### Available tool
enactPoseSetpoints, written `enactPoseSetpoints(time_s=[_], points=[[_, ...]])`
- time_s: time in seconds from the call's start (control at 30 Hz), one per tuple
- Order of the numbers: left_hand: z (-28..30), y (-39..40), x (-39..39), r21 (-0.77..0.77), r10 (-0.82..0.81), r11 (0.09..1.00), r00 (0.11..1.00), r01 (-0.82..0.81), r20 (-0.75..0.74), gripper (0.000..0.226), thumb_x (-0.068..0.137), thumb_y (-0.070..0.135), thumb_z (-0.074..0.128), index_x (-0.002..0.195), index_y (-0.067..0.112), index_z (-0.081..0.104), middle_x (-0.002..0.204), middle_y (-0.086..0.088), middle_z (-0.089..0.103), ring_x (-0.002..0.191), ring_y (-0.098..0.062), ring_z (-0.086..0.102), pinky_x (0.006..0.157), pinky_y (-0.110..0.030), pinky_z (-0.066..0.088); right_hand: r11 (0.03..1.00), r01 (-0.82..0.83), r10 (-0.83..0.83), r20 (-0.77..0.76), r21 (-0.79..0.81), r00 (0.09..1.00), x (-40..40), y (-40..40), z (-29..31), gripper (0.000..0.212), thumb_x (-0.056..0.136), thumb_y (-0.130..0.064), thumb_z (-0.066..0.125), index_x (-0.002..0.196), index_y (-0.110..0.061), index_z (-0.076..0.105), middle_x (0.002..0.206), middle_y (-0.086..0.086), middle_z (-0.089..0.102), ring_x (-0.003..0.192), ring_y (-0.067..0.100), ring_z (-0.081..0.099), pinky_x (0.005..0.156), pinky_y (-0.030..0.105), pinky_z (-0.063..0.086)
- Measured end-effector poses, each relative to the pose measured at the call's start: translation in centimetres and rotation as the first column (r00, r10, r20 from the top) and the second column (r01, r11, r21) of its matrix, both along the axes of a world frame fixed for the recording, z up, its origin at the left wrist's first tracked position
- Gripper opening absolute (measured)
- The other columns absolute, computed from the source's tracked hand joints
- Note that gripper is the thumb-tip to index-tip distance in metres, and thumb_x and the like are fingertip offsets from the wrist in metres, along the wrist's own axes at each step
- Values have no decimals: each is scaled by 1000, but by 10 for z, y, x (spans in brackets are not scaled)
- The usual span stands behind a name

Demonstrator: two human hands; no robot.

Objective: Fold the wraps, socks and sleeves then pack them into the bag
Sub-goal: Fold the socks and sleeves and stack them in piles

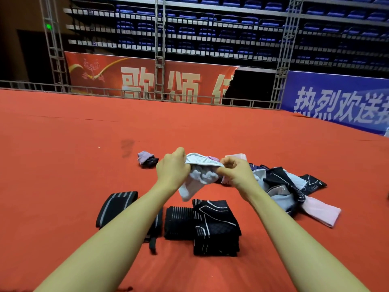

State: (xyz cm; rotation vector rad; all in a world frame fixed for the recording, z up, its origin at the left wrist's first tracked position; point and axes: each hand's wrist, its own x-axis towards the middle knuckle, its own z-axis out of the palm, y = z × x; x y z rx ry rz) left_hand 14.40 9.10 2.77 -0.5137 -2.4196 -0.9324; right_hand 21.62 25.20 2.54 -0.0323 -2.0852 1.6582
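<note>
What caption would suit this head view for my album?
Both hands, left and right, grip a white sock above folded black sleeves on red carpet.

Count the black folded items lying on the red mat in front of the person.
3: a grey-striped wrap at left, a ribbed piece in the middle, a white-lined stack at right. The left forearm may hide more.

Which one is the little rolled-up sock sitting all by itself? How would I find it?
Start at the big red carpet, then find the left hand gripping a white sock. Just left of that hand lies a small bundle, alone. It is lilac on top and black beneath, unlike the flat black folded pieces nearer the person.
</note>
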Motion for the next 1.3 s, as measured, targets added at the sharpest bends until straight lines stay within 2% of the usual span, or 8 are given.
enactPoseSetpoints(time_s=[0.23, 0.37, 0.53, 0.7, 0.97, 1.13, 1.23, 1.3], points=[[9, 8, 3, 8, -230, 973, 973, 230, 19, 19, 91, 27, 52, 106, 18, 45, 71, -11, 61, 75, -35, 60, 62, -38, 42, 924, 316, -288, -150, 215, 946, -10, 3, 7, 17, 78, -1, 59, 72, -12, 47, 61, -3, 44, 56, 10, 37, 48, 17, 29], [18, 9, 13, 111, -503, 864, 852, 491, 147, 51, 78, 40, 66, 121, 29, 43, 103, 5, 60, 97, -18, 59, 84, -36, 47, 902, 394, -371, -149, 176, 917, -13, 10, 15, 24, 79, -10, 62, 65, -17, 43, 57, -5, 43, 53, 12, 37, 53, 29, 33], [22, 15, 13, 218, -439, 882, 896, 418, 58, 46, 83, 22, 66, 127, 22, 52, 111, 2, 62, 100, -15, 56, 82, -25, 43, 956, 265, -246, -150, 128, 958, -7, 11, 22, 15, 85, -17, 68, 76, -15, 56, 64, -6, 54, 59, 8, 48, 55, 19, 40], [23, 21, 12, 299, -287, 913, 958, 276, -11, 32, 82, 6, 52, 112, 17, 48, 67, -2, 52, 68, -28, 51, 58, -31, 36, 961, 256, -230, -206, 109, 951, -4, 10, 15, 20, 84, -5, 65, 71, -17, 56, 70, 7, 62, 68, 17, 57, 63, 24, 44], [49, 26, 14, -230, 0, 973, 999, -9, -41, 32, 81, 6, 45, 111, 15, 40, 83, -13, 55, 73, -35, 48, 61, -34, 32, 892, 422, -374, -257, 164, 891, -5, 0, 25, 26, 82, -16, 64, 60, -20, 51, 55, -7, 53, 53, 9, 46, 57, 28, 38], [37, 25, 4, -429, -275, 900, 860, 72, -431, 34, 89, 39, 39, 87, 14, 62, 80, -7, 57, 72, -30, 57, 61, -32, 31, 867, 484, -449, -236, 117, 862, -9, 9, 33, 21, 83, -19, 65, 66, -12, 55, 56, -7, 51, 55, 10, 44, 59, 30, 37], [21, 20, -6, -523, -389, 848, 771, 86, -504, 46, 78, 60, 41, 75, 19, 63, 71, 1, 52, 62, -21, 50, 59, -30, 37, 853, 493, -457, -212, 170, 864, -7, 14, 34, 21, 83, -23, 66, 65, -17, 56, 59, -8, 55, 60, 14, 50, 63, 35, 44], [16, 20, -5, -535, -387, 843, 749, 52, -537, 36, 74, 50, 46, 66, 18, 59, 66, 0, 51, 58, -22, 51, 56, -29, 37, 859, 475, -439, -202, 190, 875, -7, 15, 31, 19, 83, -26, 66, 67, -17, 59, 64, -7, 60, 67, 18, 57, 68, 39, 49]])
